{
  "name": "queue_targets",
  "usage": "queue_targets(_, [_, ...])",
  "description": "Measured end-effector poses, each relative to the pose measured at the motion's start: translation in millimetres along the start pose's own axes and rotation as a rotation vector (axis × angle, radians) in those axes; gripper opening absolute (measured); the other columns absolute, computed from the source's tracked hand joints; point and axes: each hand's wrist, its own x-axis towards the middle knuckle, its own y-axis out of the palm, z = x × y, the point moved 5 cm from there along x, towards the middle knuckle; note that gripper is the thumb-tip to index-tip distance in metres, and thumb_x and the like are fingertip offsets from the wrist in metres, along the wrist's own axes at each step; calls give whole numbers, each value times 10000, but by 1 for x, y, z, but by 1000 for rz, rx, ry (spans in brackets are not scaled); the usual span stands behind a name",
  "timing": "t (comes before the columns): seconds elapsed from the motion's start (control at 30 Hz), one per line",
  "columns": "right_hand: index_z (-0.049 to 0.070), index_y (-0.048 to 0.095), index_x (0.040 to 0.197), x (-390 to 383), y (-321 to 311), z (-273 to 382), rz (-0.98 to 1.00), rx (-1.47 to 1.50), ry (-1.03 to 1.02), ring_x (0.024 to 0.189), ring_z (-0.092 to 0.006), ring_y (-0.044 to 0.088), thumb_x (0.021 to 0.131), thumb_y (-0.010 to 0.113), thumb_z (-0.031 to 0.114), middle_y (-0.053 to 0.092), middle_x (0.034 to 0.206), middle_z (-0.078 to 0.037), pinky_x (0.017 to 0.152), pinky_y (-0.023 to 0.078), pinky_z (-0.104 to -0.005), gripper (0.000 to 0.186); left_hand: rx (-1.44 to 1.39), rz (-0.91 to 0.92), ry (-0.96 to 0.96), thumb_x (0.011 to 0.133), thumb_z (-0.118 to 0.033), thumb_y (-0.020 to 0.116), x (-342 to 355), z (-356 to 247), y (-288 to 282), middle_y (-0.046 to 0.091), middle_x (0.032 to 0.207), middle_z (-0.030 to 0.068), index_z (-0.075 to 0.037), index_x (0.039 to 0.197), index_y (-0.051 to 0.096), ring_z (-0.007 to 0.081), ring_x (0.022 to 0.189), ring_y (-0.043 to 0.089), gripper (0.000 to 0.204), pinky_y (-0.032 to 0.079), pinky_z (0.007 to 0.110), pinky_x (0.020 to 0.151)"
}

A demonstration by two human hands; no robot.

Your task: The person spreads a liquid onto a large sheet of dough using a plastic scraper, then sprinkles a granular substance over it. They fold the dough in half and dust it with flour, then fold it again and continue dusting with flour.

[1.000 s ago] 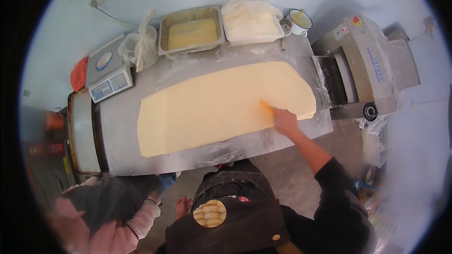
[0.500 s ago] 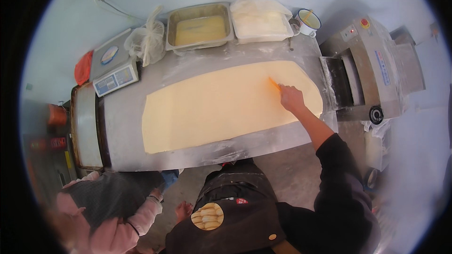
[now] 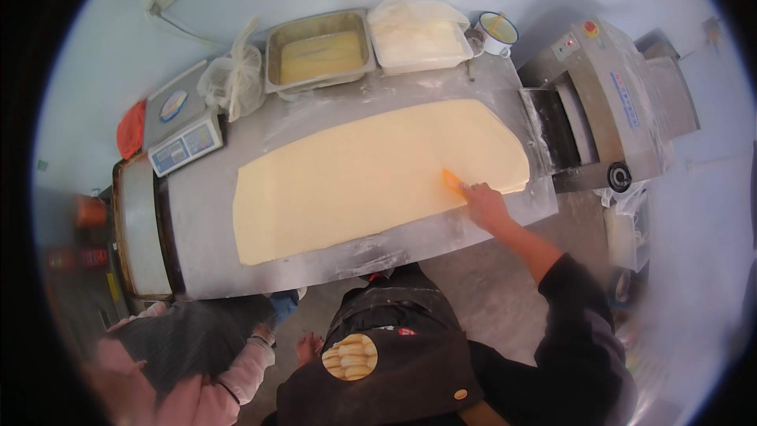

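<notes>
One right hand [image 3: 485,203] is closed around an orange scraper [image 3: 452,181] at the near right edge of the long dough sheet [image 3: 371,177], which stretches leftward along the floured bench [image 3: 205,229], while the left hand is out of view.

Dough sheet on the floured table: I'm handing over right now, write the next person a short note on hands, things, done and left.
Right hand holds a small orange scraper on the near right part of the dough sheet.
Left hand hangs low by the apron, holding nothing.
The sheet lies flat along the floured table; the roller machine stands at its right end.
Behind: metal pan, white tub, mug, scale.
Done: sheet rolled out. Left: no cuts or marks show yet.
</notes>
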Motion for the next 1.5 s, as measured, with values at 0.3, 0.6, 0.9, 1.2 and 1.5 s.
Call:
queue_targets(0.3, [78,655,1298,-56,4,24,129,163,103,999,-380,683,976,580,195,711,999,-157,799,573,-514,351,-163,-12,-188,1016,-263,705,26,-7,7,776,984,148,-40,1210,667,256,806,768,298,619,335,711])
queue_targets(0.6, [45,653,1379,-18,-9,51,-103,1145,341,1046,-340,766,1037,638,272,769,1099,-216,898,585,-441,410,-137,3,-193,1027,-280,661,11,-20,1,764,953,121,-85,1178,629,219,748,731,249,532,342,614])
queue_targets(0.9, [130,679,1406,262,-152,156,-620,271,-251,1006,-359,665,979,630,151,709,1066,-99,808,549,-488,430,-318,-212,-255,1030,-285,683,-47,16,24,765,988,134,-42,1176,645,230,811,738,287,555,374,676])
queue_targets(1.2, [183,610,1505,350,-58,244,-691,39,-258,1213,-329,579,902,656,107,633,1357,-108,1015,448,-521,609,562,-414,225,942,-296,774,-108,38,78,765,948,181,-6,1163,701,340,874,756,372,606,462,772])
queue_targets(1.5, [167,600,1521,303,-22,229,-599,80,-273,1235,-310,564,878,687,89,624,1403,-94,1024,435,-513,653,1008,-89,233,915,-274,748,-95,20,101,754,909,123,-58,1146,685,292,899,739,322,591,425,789])
